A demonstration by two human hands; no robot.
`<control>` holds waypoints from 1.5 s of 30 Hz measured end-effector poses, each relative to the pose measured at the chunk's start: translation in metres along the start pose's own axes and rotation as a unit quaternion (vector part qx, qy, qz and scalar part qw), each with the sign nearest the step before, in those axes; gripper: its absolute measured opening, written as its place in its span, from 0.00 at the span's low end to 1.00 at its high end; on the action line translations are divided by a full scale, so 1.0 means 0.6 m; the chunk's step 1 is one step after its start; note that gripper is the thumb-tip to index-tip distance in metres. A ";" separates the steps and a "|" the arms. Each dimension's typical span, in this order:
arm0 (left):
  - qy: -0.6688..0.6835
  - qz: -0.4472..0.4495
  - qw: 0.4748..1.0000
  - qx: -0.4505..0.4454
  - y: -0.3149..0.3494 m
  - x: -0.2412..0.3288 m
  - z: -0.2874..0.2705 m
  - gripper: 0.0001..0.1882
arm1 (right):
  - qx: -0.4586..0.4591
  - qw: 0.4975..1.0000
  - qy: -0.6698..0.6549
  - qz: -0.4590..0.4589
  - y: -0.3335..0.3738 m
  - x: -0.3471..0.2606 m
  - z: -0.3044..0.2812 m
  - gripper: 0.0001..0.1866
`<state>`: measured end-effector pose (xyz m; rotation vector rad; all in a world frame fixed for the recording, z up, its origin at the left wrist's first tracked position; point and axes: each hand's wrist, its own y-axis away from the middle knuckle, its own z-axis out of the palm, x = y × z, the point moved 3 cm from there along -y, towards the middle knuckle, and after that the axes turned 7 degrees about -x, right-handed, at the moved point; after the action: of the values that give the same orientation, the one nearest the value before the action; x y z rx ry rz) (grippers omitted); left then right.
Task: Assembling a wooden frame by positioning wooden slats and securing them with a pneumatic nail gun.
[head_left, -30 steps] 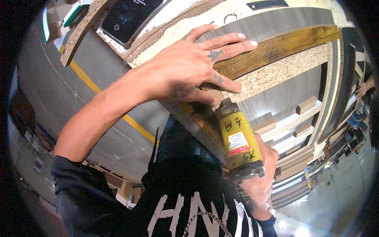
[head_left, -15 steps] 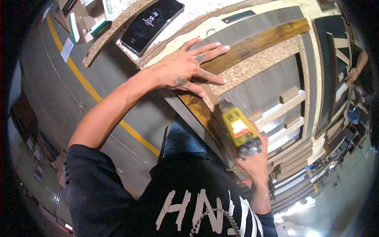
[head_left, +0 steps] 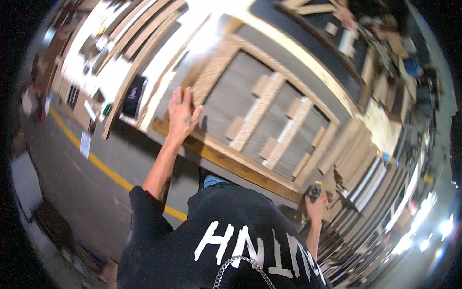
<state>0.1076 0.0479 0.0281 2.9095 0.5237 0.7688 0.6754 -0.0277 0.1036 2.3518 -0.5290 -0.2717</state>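
Observation:
My left hand (head_left: 182, 115) rests with fingers stretched out on the near left corner of a wooden frame, beside a chipboard strip (head_left: 211, 79). In my right hand (head_left: 315, 210) is a yellow-and-black nail gun (head_left: 314, 191), held at the frame's near right corner; whether its tip touches the wood cannot be made out. A brown-stained board (head_left: 231, 161) runs along the frame's near edge. Inside it lies a grey wood-grain panel (head_left: 231, 91), crossed by chipboard slats (head_left: 274, 108) with small wood blocks (head_left: 262, 85) against them.
A black phone (head_left: 133, 98) lies on the bench to the left, near long wood strips (head_left: 149, 29). Stacked boards (head_left: 370, 197) stand at the right. Another person's hand (head_left: 344, 17) is at a dark panel (head_left: 313, 36) at the far right. A yellow line (head_left: 113, 176) marks the floor.
My right hand has carried the nail gun rightward along the near edge, from beside my left hand to the far end of the board. My left hand stays near the left corner; the view has turned.

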 end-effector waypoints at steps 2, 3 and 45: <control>-0.013 0.038 0.996 0.082 -0.017 0.045 0.044 0.35 | 0.046 0.999 0.004 -0.025 -0.065 0.106 0.043 0.32; -0.047 0.043 0.992 0.109 -0.014 0.067 0.048 0.34 | 0.086 0.995 0.010 -0.054 -0.081 0.109 0.051 0.36; 0.778 0.116 0.614 -0.072 -0.114 0.279 -0.256 0.40 | 0.276 0.610 -0.665 -0.330 -0.151 0.062 -0.092 0.35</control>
<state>0.1475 0.1701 0.2275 1.3303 0.0337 2.9936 0.7538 0.0495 0.0811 2.3596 -0.3178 -2.6457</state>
